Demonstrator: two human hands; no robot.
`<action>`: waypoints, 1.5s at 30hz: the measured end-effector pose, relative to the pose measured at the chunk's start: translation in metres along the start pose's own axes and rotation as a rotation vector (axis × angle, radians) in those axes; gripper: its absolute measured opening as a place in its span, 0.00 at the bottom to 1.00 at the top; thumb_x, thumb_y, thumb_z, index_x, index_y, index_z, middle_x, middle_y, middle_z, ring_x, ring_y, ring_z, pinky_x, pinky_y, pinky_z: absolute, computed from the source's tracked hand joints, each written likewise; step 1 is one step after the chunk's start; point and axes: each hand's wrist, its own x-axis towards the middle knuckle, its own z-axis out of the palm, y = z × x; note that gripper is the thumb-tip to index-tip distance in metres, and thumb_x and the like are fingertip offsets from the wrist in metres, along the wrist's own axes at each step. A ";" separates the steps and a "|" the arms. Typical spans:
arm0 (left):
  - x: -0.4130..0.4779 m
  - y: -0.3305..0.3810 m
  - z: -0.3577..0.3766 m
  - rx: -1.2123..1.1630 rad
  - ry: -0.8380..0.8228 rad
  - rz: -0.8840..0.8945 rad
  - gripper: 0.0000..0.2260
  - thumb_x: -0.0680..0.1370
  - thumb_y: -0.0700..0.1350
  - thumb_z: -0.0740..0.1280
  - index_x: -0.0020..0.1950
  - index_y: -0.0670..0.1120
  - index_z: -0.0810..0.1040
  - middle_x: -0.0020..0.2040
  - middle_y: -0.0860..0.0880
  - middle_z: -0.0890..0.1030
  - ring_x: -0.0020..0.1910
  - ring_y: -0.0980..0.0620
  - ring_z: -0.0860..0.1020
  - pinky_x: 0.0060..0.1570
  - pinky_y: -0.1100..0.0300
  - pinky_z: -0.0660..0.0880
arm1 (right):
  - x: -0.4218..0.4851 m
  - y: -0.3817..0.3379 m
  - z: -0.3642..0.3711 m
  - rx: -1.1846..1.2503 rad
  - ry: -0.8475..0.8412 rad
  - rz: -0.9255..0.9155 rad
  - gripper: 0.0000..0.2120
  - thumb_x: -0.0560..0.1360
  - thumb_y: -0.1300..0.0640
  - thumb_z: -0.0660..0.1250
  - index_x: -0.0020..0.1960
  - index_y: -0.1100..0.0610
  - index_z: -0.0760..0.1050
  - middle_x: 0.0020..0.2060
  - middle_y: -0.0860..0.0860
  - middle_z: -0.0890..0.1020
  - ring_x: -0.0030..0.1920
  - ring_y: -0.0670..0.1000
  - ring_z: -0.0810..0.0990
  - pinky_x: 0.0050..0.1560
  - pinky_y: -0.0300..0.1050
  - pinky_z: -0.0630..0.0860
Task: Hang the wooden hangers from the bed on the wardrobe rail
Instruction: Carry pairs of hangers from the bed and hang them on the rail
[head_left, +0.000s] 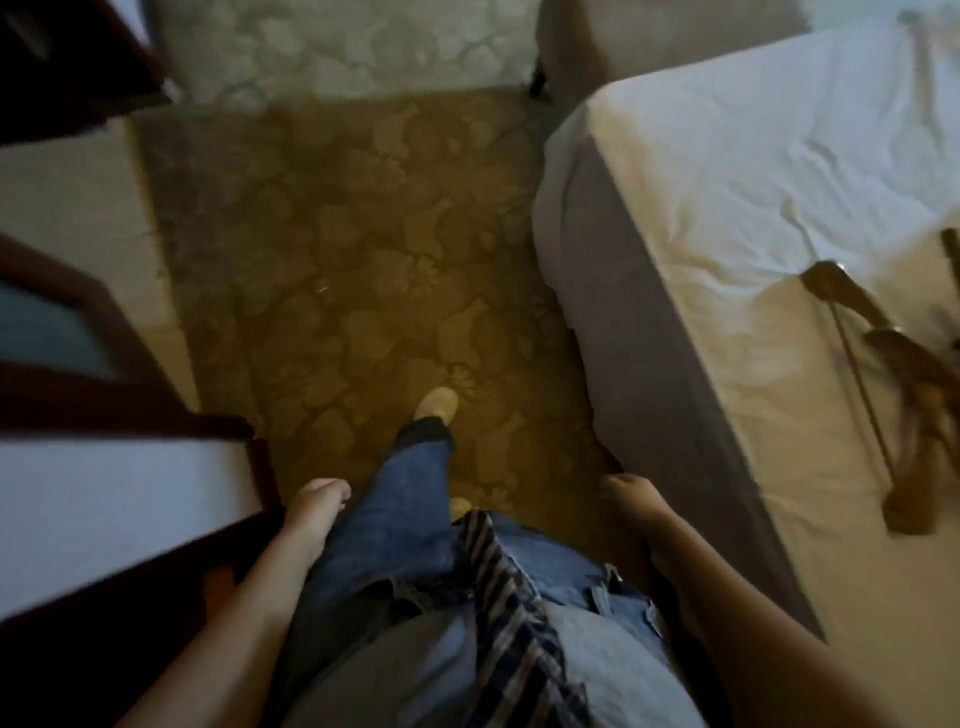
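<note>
**Both hands empty, hangers waiting on the bed**

My left hand (314, 512) and my right hand (631, 501) hang loose at my sides, holding nothing, as I stand on the carpet (337, 249). The wooden hangers (893, 364) lie in a small pile on the bed (727, 182), to my right. I think they are stiff, light and smooth, so the best grip is near the hook. The blur hides the count; I guess two or three.

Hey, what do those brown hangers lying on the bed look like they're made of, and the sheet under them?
The brown hangers look like stained wood with thin metal bars, though blur hides any grain. The white bed sheet looks like soft matte woven fabric, judging by its creases.
</note>
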 end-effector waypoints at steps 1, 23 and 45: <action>0.009 0.024 0.006 0.028 -0.029 0.011 0.08 0.78 0.39 0.59 0.50 0.40 0.77 0.44 0.44 0.77 0.43 0.48 0.74 0.43 0.59 0.68 | 0.000 0.004 0.001 0.056 0.004 0.031 0.10 0.79 0.61 0.58 0.40 0.61 0.72 0.30 0.55 0.71 0.29 0.52 0.68 0.32 0.46 0.66; -0.005 0.276 0.263 1.150 -0.439 0.437 0.07 0.79 0.41 0.58 0.53 0.41 0.73 0.52 0.43 0.76 0.47 0.47 0.74 0.48 0.57 0.68 | -0.033 0.057 0.016 0.989 0.320 0.478 0.11 0.75 0.64 0.58 0.34 0.60 0.69 0.34 0.56 0.73 0.32 0.49 0.68 0.31 0.44 0.61; -0.116 0.228 0.490 1.205 -0.444 0.452 0.11 0.77 0.39 0.61 0.58 0.39 0.76 0.51 0.43 0.80 0.48 0.47 0.77 0.50 0.53 0.74 | 0.041 0.138 -0.230 0.917 0.314 0.414 0.14 0.77 0.59 0.58 0.60 0.58 0.75 0.47 0.52 0.76 0.47 0.50 0.72 0.38 0.39 0.66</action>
